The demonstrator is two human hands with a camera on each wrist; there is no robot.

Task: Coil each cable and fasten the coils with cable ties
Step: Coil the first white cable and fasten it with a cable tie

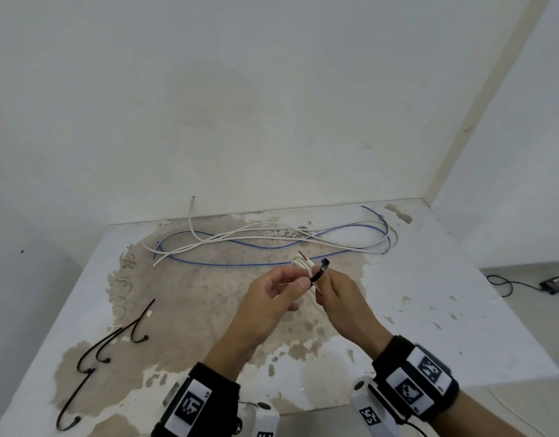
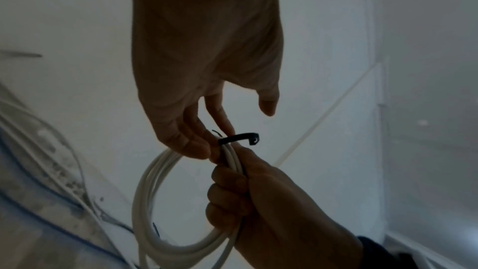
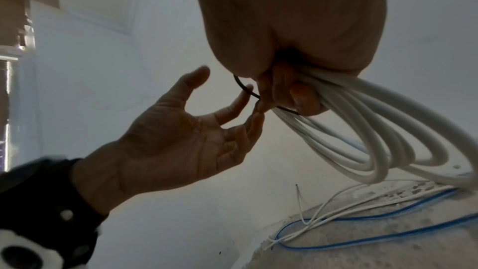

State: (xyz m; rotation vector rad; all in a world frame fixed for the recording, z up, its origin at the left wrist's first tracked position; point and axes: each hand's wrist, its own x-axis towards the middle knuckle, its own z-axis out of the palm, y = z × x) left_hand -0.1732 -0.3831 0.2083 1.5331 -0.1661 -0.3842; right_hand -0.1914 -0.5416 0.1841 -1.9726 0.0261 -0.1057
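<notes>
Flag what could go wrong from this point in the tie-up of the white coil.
1. The black cable tie sits round the white coil with its head free, not yet threaded; it could slip off.
2. Only the right hand grips the loops. The left hand is open, fingertips at the tie, so loops may spring apart.
3. The loose white and blue cables lie close behind and could snag.

- The head view is evenly and softly lit, with faint shadows on the bench (image 1: 413,310) and straight edges bowed near the frame borders.
- Both wrist views are dim, grainy and backlit; the hands show as dark, soft-edged shapes.
</notes>
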